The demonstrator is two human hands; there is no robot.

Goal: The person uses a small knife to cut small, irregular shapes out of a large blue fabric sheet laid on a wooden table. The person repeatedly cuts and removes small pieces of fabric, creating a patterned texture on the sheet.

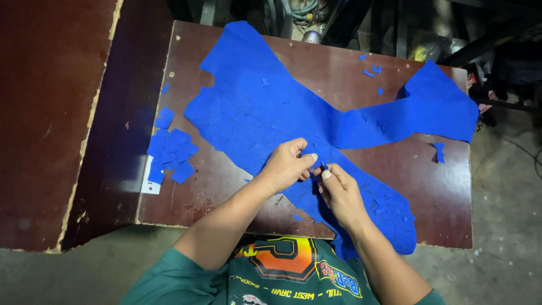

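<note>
Worn brown table [395, 169]; left hand [285, 165] and right hand [339, 192] pinch die-cut blue sheet [259, 113]; loose pieces [171, 152] piled left.

Left hand [287, 164]: forearm bare, reaching in from lower left, knuckles up, thumb and fingers pinched together at the tips. Right hand [340, 192]: forearm bare, entering from lower right, thumb pressed to forefinger, tips just beside the left hand's.
</note>
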